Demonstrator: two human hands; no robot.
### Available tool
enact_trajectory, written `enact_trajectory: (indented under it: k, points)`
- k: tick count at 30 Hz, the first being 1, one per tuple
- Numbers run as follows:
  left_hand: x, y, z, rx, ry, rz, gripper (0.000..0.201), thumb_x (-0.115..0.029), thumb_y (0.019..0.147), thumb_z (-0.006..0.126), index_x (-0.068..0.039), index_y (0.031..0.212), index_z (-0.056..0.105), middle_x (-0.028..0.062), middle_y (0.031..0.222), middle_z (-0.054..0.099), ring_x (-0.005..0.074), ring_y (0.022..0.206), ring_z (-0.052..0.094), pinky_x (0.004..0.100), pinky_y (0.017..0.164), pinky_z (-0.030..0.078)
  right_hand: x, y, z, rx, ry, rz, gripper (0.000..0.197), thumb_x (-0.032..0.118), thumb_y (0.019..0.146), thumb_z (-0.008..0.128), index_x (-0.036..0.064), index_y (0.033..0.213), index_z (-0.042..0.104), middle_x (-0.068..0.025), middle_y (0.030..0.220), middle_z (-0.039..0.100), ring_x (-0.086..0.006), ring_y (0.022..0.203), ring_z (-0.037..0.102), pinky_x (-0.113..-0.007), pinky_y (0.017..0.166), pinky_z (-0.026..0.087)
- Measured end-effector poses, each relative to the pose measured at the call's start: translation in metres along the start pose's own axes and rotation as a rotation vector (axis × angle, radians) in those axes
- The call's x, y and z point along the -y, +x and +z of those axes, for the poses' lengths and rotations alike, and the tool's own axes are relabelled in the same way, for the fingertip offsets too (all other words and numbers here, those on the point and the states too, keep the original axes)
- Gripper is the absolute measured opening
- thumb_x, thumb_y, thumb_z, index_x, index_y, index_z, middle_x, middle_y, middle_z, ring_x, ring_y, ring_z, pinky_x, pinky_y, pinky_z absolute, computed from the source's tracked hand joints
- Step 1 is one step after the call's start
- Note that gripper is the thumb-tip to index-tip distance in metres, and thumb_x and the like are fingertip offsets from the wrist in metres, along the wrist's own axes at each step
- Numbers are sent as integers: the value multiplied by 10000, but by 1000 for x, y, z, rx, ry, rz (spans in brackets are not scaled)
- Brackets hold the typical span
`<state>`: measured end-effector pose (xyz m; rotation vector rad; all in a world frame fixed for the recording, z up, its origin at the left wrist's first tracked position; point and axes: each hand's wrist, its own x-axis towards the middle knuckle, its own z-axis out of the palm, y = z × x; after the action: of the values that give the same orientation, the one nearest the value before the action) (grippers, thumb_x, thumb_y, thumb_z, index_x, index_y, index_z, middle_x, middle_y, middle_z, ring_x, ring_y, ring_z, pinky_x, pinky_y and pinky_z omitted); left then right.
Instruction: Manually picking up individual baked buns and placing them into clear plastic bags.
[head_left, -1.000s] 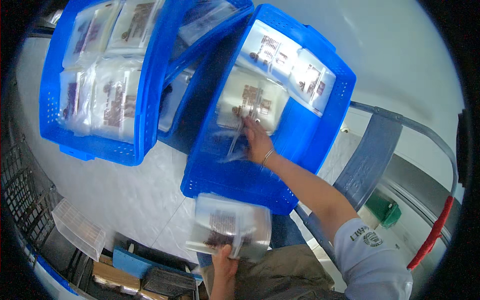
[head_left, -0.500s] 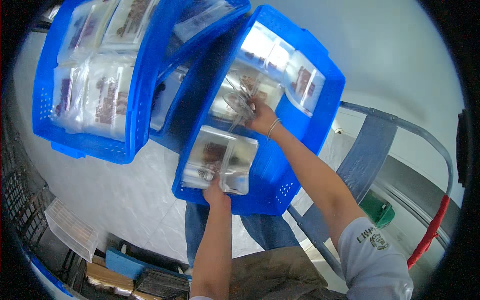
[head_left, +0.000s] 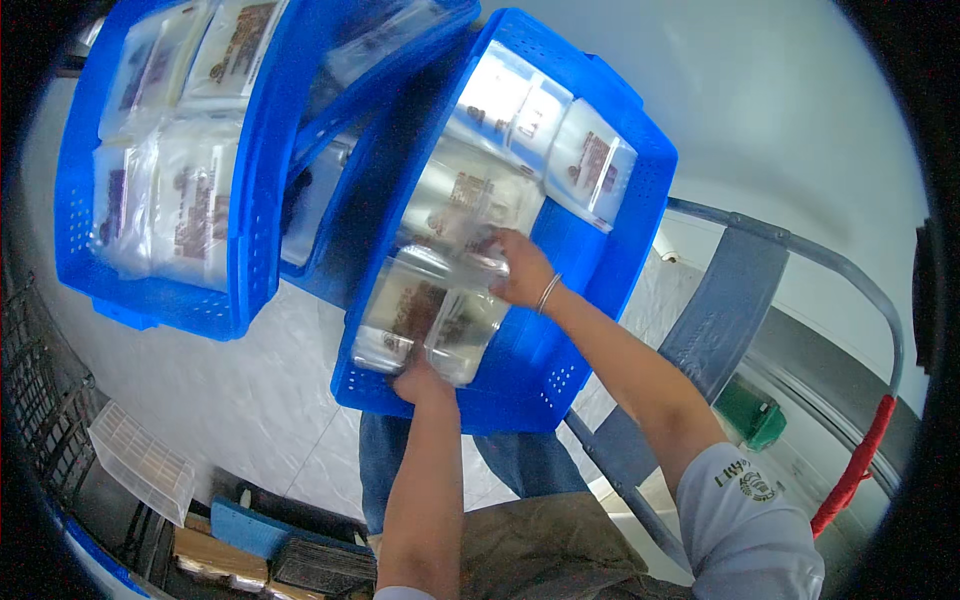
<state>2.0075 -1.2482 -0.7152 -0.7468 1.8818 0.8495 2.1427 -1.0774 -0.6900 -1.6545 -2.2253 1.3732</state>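
Observation:
In front of me stands a blue plastic crate holding clear, printed plastic bags in stacks. My left hand grips the near edge of the closest bag stack, its fingertips partly blurred. My right hand is closed on crumpled clear plastic, which lies over the far end of that stack; motion blurs its shape. Just beyond is a middle bag stack. More printed bags lie at the crate's far end, with another bag stack by its right wall.
To the left, another blue crate is filled with similar bags. Between the two, a lower blue crate is partly hidden. A grey metal cart frame stands on the right. Lower left are a clear plastic basket and black mesh crates.
My right hand has brought the crumpled plastic nearer, onto the far end of the closest stack. My left hand stays at its near edge. The crates sit slightly further left in view.

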Motion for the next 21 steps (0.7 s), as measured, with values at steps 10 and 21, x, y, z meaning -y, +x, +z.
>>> enact_trajectory:
  k: [10, 21]
  points:
    - [-39, -58, 10, -208, 112, 349, 689, -61, 672, 678, 81, 1209, 271, 224, 1225, 365, 306, 1089, 431, 359, 933, 353, 4, 25, 20, 89, -475, -127, 662, 145, 586, 592, -27, 1190, 381, -163, 1348, 221, -277, 1259, 205, -474, 1023, 149]
    - [-35, -47, 34, 547, 1513, 1635, 661, -219, 667, 634, -200, 1261, 346, 134, 1348, 234, 337, 1255, 175, 537, 994, 140, -15, 26, -10, -558, 11, 160, 387, 96, 573, 643, 12, 915, 480, -180, 906, 559, -333, 861, 542, -399, 745, 435]
